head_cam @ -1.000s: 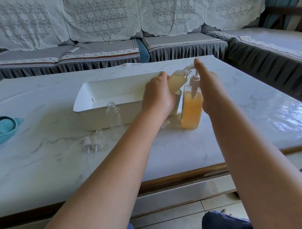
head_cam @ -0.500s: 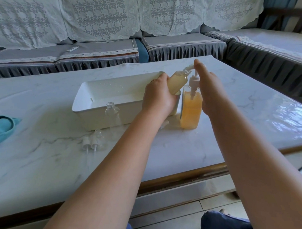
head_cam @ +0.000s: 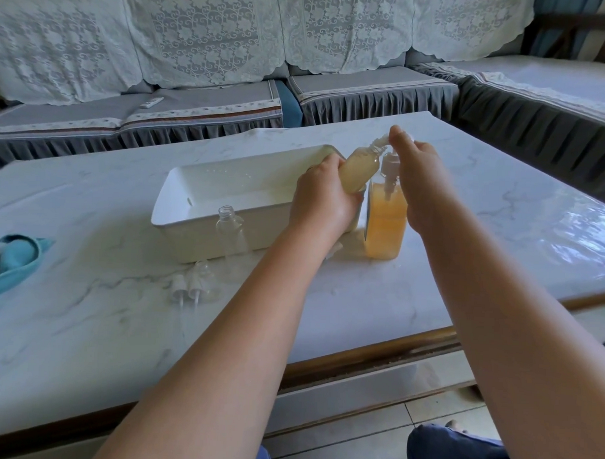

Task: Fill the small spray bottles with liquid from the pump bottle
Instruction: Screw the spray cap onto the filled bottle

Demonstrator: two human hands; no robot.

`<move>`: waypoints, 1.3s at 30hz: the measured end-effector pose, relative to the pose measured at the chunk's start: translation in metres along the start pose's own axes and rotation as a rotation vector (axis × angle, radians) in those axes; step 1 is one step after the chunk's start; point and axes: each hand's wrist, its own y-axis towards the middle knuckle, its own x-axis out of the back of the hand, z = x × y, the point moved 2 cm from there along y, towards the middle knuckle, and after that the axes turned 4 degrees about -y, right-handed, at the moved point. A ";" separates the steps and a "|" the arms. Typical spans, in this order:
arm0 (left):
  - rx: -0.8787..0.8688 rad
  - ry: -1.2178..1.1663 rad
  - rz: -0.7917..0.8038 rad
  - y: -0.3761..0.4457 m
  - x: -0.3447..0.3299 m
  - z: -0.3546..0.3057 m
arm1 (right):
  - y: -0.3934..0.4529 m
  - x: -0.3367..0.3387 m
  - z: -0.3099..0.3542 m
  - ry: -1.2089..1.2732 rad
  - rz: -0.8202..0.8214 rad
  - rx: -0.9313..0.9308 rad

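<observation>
Your left hand (head_cam: 324,199) has its grip wrapped round a small spray bottle (head_cam: 359,169), tilted with its open neck at the spout of the pump bottle (head_cam: 385,216). That bottle appears nearly full of pale yellow liquid. Your right hand (head_cam: 416,171) rests its fingers on the pump head, pressing rather than clasping. The pump bottle stands on the surface (head_cam: 499,236), roughly three-quarters full of orange liquid. One empty bottle (head_cam: 230,232) stands uncapped before the white tray (head_cam: 227,192); two spray caps (head_cam: 186,288) lie nearby. Judgement: first fill almost done; second fill and capping remain.
</observation>
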 end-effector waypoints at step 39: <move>0.296 -0.093 0.046 -0.045 0.024 0.059 | -0.063 -0.061 -0.051 -1.093 0.216 0.251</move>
